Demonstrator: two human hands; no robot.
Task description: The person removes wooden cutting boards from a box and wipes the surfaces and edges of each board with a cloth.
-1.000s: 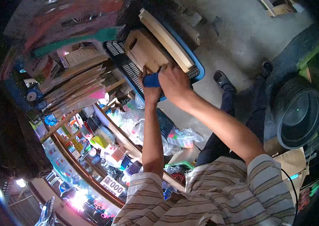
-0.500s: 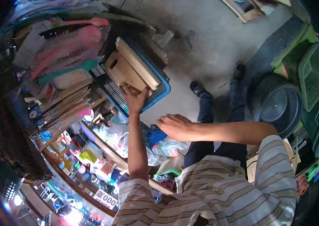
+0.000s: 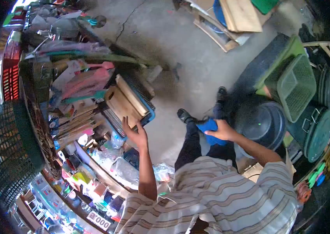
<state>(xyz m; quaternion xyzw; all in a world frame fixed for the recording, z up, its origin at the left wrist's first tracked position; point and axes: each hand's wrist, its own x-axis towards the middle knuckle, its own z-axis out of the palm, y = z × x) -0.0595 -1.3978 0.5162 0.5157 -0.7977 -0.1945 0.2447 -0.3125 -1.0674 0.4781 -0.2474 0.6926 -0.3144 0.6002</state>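
My left hand has its fingers spread, right at the near end of a blue plastic basket. In that basket lie a flat wooden cutting board with a handle slot and a thicker pale piece of wood alongside it. My right hand grips a crumpled blue cloth above my legs, its fingers wrapped over the fabric.
To the right stand a large dark tub, a green mesh basket and a lidded green bin. Shelves of small goods run along the left. Wooden boards rest on a stand at the back.
My right hand has swung right, away from the basket, with the blue cloth in it. My left hand has drawn back from the cutting board. The view has shifted, showing more on both sides.
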